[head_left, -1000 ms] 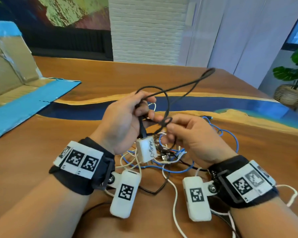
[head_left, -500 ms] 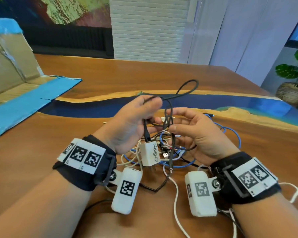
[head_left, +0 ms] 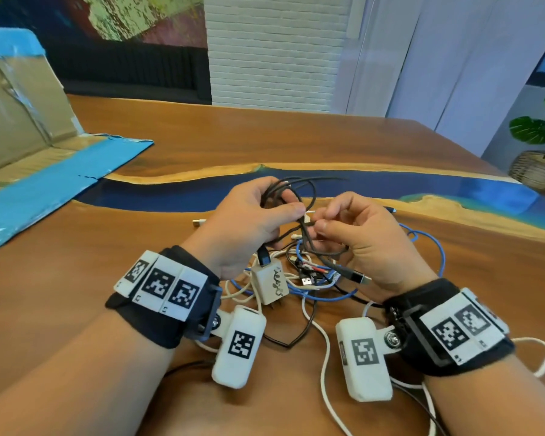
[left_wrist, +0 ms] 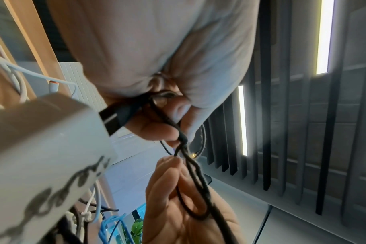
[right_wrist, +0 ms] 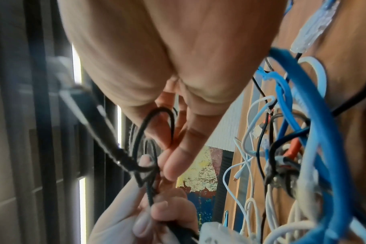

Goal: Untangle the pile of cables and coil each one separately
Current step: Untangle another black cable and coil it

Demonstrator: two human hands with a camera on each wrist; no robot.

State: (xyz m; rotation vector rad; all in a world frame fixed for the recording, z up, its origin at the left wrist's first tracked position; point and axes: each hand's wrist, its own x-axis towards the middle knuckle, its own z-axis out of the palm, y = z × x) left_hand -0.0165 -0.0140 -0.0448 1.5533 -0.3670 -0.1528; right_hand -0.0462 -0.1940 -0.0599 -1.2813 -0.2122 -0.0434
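Head view, frame centre: black cable [head_left: 299, 212] is gripped in the left hand [head_left: 249, 221] and pinched by the right hand [head_left: 359, 240]; its loop, raised a second ago, has been drawn down between them; coiling is apparently under way; remaining cable pile [head_left: 299, 278] lies below on the table [head_left: 76, 262], still tangled.

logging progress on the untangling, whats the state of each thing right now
black cable: lifted, looped, held by both hands
left hand: grips black cable
right hand: pinches black cable
white charger: hanging from black cable, plugged in
blue cable: tangled on table
white cables: loose, uncoiled
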